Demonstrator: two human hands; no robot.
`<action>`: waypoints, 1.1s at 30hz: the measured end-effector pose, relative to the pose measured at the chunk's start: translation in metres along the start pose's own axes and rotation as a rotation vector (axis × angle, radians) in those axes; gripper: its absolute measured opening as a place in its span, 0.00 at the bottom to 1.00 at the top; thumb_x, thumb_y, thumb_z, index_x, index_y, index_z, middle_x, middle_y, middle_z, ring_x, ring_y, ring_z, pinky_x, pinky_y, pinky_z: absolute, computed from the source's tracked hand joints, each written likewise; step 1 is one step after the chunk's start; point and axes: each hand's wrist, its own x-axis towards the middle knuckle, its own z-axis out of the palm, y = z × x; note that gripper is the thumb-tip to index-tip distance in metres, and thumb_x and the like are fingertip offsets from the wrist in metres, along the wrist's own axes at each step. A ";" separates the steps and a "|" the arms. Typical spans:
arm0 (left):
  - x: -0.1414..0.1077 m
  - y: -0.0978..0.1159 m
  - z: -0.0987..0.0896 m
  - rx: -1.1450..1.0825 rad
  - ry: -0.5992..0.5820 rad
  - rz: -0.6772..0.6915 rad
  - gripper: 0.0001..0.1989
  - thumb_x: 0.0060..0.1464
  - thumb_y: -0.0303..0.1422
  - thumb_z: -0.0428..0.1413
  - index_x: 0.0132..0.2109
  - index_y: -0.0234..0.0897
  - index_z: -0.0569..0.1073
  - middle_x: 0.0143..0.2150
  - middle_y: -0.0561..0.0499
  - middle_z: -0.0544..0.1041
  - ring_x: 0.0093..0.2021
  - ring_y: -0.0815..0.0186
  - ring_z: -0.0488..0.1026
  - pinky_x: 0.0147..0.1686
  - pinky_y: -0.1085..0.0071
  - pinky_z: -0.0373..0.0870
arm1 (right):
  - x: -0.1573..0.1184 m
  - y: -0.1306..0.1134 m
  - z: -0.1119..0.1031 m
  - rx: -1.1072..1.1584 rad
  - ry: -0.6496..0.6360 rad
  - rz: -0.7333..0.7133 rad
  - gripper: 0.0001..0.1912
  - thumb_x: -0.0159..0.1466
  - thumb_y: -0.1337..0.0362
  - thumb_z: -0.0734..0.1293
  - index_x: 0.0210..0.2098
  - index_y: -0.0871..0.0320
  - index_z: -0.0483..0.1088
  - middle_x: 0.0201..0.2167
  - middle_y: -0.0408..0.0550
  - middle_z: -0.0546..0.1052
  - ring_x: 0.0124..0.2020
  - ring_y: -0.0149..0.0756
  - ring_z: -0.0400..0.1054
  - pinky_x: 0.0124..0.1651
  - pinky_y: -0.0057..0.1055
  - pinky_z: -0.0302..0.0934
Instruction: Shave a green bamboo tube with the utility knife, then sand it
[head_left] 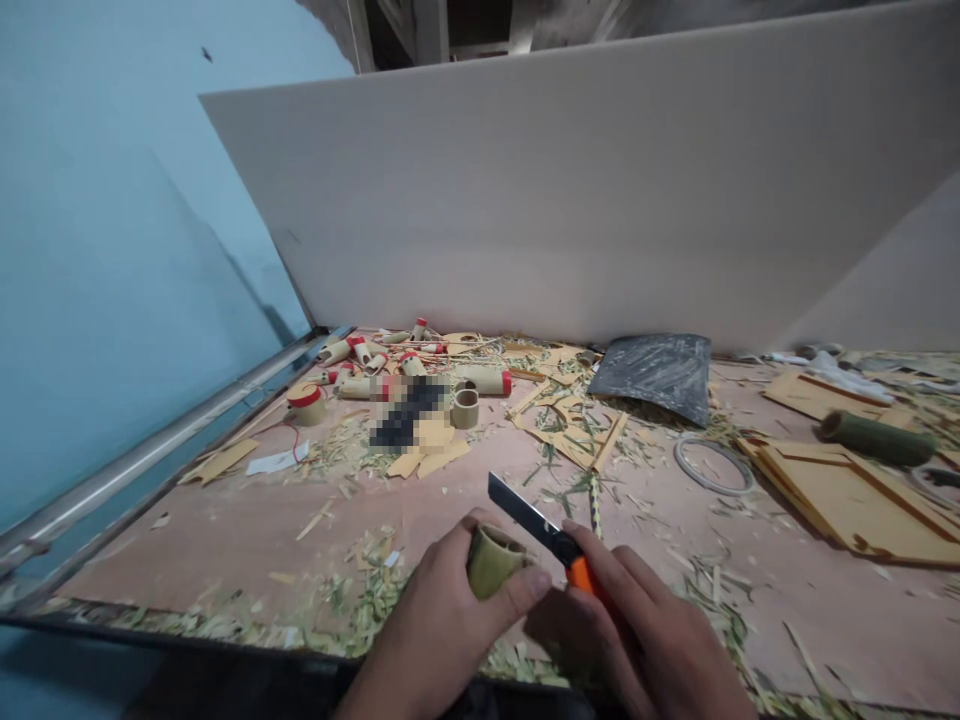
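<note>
Two-handed work: left hand [441,592] clasping bamboo section [487,574], right hand [646,612] clasping knife [559,541]; apparent trimming calls for controlled stroke.

1. I work in dim, uneven light; the gap above the pale panel [525,200] is darkest.
2. A dark shadow streaks the blue wall [112,250].
3. My right hand [645,610] shades the tabletop [262,530] beneath it.
4. 1 patch mid-table is coarsely pixelated.
5. Wide-angle distortion stretches my edges; the far-right clutter looks soft.
</note>
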 end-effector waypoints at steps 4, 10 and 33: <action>0.003 -0.003 -0.003 -0.132 -0.058 -0.051 0.23 0.48 0.38 0.70 0.50 0.41 0.76 0.45 0.52 0.84 0.46 0.56 0.79 0.45 0.68 0.73 | 0.000 -0.002 -0.001 0.017 -0.020 -0.023 0.22 0.80 0.60 0.56 0.71 0.51 0.58 0.41 0.48 0.83 0.33 0.38 0.83 0.33 0.26 0.76; 0.004 0.001 -0.003 -0.167 -0.112 -0.046 0.18 0.41 0.29 0.70 0.39 0.40 0.73 0.33 0.59 0.78 0.38 0.63 0.73 0.36 0.72 0.68 | 0.001 -0.007 -0.003 0.009 -0.093 -0.051 0.16 0.80 0.53 0.57 0.61 0.52 0.64 0.41 0.47 0.86 0.35 0.39 0.84 0.36 0.28 0.76; 0.004 0.003 0.005 0.112 0.082 -0.009 0.24 0.58 0.56 0.60 0.46 0.41 0.74 0.39 0.50 0.81 0.41 0.56 0.76 0.41 0.67 0.68 | -0.003 -0.010 0.012 -0.002 0.095 0.246 0.19 0.79 0.52 0.57 0.59 0.54 0.70 0.40 0.51 0.84 0.37 0.42 0.83 0.37 0.31 0.77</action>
